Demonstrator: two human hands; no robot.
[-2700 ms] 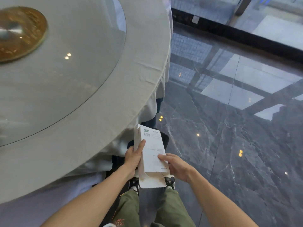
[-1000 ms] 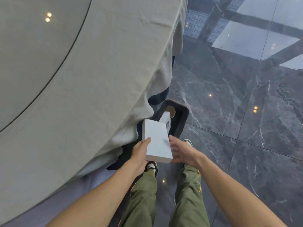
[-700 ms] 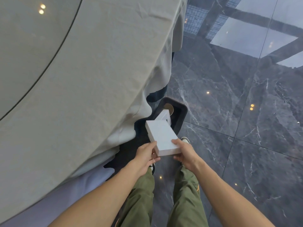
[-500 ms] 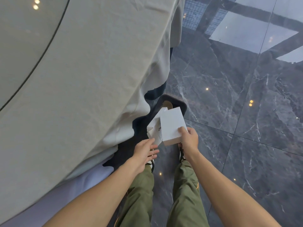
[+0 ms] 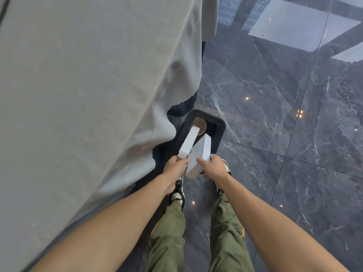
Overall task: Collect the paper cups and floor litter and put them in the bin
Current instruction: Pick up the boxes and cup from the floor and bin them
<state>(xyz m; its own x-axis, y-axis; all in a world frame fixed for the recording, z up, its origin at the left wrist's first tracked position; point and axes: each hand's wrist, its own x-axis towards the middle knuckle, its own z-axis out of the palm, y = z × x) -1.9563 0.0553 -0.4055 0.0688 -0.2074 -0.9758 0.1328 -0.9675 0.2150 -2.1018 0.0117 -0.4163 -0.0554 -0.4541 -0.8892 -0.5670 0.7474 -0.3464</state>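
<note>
Gripping two plain white box pieces [image 5: 198, 156] above the black bin [image 5: 220, 132].

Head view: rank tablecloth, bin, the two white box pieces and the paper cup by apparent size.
1. tablecloth, nearest the camera, so apparent only
2. bin
3. white box pieces: left piece and right piece look too alike and foreshortened to rank
4. paper cup, partly hidden

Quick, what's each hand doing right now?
Left hand: grips the narrow white box piece.
Right hand: holds the wider white box piece, above the bin.
</note>
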